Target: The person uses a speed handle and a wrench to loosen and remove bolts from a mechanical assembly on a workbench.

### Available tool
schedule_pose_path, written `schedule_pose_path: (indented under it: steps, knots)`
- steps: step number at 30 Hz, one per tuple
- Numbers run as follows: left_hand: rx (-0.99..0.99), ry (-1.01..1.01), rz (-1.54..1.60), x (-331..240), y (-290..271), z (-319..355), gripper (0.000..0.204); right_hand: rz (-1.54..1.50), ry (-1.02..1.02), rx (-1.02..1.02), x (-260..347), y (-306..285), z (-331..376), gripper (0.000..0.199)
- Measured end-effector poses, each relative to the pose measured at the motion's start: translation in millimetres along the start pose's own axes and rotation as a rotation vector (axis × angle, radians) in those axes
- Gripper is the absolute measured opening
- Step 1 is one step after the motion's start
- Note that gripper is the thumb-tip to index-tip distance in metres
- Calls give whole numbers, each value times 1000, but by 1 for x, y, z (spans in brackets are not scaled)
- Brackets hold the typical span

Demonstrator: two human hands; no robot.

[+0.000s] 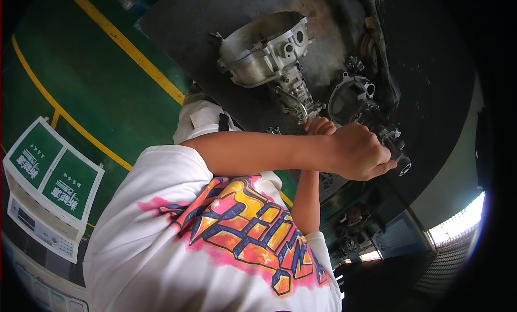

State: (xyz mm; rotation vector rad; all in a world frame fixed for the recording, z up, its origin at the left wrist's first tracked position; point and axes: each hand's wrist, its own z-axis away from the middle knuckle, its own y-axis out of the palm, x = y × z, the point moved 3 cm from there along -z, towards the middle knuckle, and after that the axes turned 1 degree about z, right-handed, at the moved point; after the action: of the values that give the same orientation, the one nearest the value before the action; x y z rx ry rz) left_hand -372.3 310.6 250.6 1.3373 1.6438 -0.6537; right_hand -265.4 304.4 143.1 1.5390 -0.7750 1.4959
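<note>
My left forearm crosses over my right one. My left hand (358,152) is closed in a fist, knuckles up, beside a dark metal assembly with a round end (397,150); whatever it grips is hidden. Just beyond it, my right hand (320,127) has its fingers curled, and the left arm covers part of it. The end of a curved silver rod (295,101) comes close to those fingers; I cannot tell whether they hold it. That rod lies along a narrow metal mechanism (297,86) next to a large cast-metal bell housing (253,56).
A ring-shaped metal housing (335,99) lies on the dark table (183,26) beyond my hands. Wrench ends (273,130) show beside my left forearm. At left, a machine with a keypad (46,234) carries green printed panels (54,166). Yellow lines (126,45) mark the green floor.
</note>
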Motion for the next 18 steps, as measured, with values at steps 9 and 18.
schedule_pose_path:
  steps: [9,18]
  knots:
    - [53,50,70,-5,23,32,42,-14,-91,-284,-14,-5,17,50]
    - [97,55,17,0,42,35,41,-82,-64,-357,-19,-27,9,48]
